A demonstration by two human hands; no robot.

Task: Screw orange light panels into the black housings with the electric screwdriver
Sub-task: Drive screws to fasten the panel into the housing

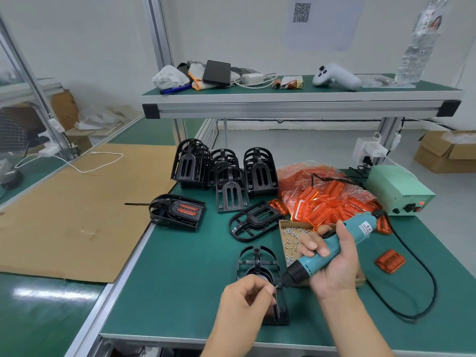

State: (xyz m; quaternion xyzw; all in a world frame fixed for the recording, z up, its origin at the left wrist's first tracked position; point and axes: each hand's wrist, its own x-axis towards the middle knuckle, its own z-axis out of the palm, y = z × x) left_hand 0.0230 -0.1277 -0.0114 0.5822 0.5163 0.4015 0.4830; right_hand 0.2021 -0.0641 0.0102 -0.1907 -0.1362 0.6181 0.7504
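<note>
I see the right hand [332,264] gripping the electric screwdriver [329,251], tip beside the left hand [247,297], whose fingers pinch something (too small to tell) over the near black housing [257,258] on the worktop [180,279].

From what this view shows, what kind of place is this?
Probably a small factory assembly station: a green-matted workbench, stacked black housings, a bag of orange light panels and a corded electric screwdriver.

Single head view, looking forward and down, close over workbench [180,266]
</note>
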